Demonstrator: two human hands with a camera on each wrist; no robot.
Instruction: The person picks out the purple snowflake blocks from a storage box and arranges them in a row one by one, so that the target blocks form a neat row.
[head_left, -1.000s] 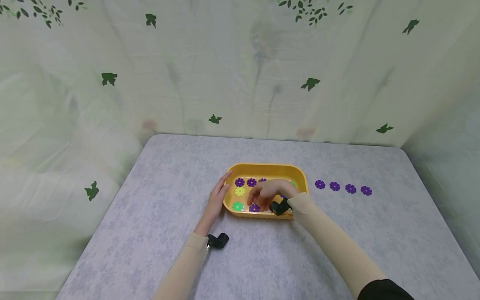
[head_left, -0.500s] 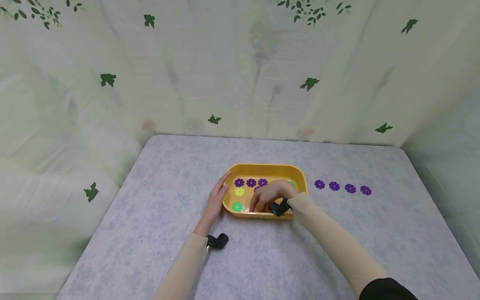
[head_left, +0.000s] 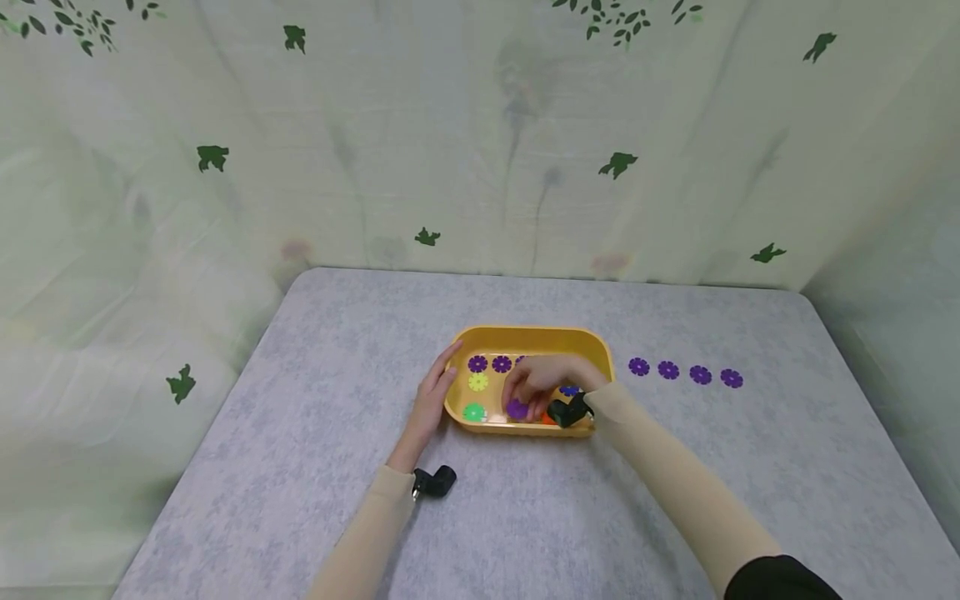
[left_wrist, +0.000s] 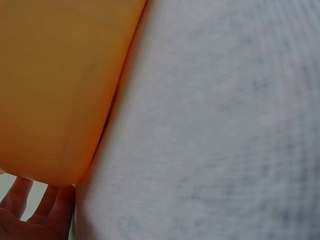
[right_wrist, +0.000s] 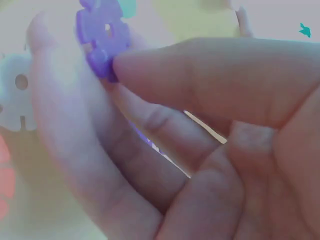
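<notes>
My right hand point(head_left: 534, 385) pinches a purple notched interlocking disc point(head_left: 517, 409) between thumb and fingers, low over the tray. Close up in the right wrist view, that purple disc point(right_wrist: 104, 35) stands tilted at the fingertips. A yellow tray point(head_left: 528, 335) holds discs of several colours. Purple discs point(head_left: 477, 364) lie at its back left, above a yellow disc point(head_left: 477, 382) and a green disc point(head_left: 474, 412). My left hand point(head_left: 430, 400) rests along the tray's left side, fingers extended. Its fingers point(left_wrist: 47, 205) touch the tray's outer wall point(left_wrist: 55, 90) in the left wrist view.
To the right of the tray, a row of purple discs point(head_left: 669, 370) lies spaced out on the grey-blue table point(head_left: 300, 467). An orange disc point(head_left: 549, 419) and a blue disc point(head_left: 569, 390) show partly beside the right wrist. A printed curtain point(head_left: 480, 125) hangs behind the table.
The right hand reached down over the purple disc near the tray's front, took hold of it and lifted it slightly. The left hand stays in place.
</notes>
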